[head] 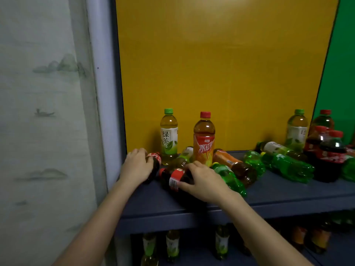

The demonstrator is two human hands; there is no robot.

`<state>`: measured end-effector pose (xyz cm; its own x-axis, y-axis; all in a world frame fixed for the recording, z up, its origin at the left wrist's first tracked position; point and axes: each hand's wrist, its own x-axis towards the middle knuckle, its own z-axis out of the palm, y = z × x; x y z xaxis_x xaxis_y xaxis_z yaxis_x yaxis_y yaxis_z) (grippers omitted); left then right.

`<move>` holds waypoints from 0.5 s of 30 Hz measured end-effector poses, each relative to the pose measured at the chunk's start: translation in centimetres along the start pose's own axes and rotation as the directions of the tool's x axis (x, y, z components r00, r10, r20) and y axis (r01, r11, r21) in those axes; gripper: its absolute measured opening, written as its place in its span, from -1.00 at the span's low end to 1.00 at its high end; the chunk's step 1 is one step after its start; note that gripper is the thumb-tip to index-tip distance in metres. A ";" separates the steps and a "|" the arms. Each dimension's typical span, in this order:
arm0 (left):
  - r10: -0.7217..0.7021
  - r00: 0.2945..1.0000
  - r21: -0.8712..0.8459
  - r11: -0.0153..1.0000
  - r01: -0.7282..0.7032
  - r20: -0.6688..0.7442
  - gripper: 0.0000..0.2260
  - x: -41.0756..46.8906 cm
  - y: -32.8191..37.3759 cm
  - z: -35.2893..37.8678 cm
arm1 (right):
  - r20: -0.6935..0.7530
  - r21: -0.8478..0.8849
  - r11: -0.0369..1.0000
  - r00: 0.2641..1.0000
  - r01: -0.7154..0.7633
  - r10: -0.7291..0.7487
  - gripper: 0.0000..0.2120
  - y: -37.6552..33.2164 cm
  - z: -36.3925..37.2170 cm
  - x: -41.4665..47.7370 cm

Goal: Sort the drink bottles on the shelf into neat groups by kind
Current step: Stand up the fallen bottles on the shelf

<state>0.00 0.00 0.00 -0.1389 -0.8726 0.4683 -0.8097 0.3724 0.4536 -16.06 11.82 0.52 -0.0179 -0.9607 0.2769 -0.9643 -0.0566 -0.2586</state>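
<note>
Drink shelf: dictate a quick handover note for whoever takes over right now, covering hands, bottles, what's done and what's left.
Hands: the left hand grips a cola bottle at the left end of the shelf. The right hand holds a second cola bottle lying beside it.
Standing at the back: a green tea and a red tea. At the right stand a second green tea and a cola cluster.
Lying mixed in between: green soda bottles, an orange-label tea and more green teas.
Done: little; only the cola cluster looks grouped.
Left: stand everything else up and group it by kind.
</note>
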 end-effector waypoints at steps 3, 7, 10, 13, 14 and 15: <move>-0.134 0.974 0.156 0.982 0.106 0.183 -0.56 2.9 0.4 1.5 | 0.068 -0.098 0.994 0.996 -0.051 0.057 -0.38 0.4 0.6 1.0; -0.275 0.881 0.278 0.945 0.173 0.384 -0.36 5.5 0.9 2.5 | 0.118 -0.180 0.981 0.988 -0.076 0.098 -0.34 0.3 0.7 1.9; -0.290 0.861 0.280 0.943 0.182 0.418 -0.39 6.1 0.5 2.6 | 0.068 -0.179 0.980 0.992 -0.090 0.103 -0.37 0.4 1.0 2.0; -0.276 0.881 0.170 0.959 0.227 0.384 -0.41 5.9 -0.7 2.9 | -0.011 -0.093 0.990 0.995 -0.102 0.101 -0.44 0.5 1.3 1.6; -0.265 0.892 0.118 0.964 0.238 0.366 -0.40 5.7 -1.2 2.8 | -0.043 -0.046 0.993 0.994 -0.107 0.105 -0.44 0.5 1.5 1.4; -0.253 0.904 0.066 0.967 0.246 0.344 -0.39 5.5 -1.7 2.7 | -0.081 0.010 0.994 0.990 -0.112 0.113 -0.43 0.6 1.7 1.2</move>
<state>-0.98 -6.29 -0.26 -0.1167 -0.9920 0.0474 -0.8549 0.1246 0.5036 -16.19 10.16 -0.89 -0.1477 -0.9358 0.3201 -0.9536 0.0489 -0.2970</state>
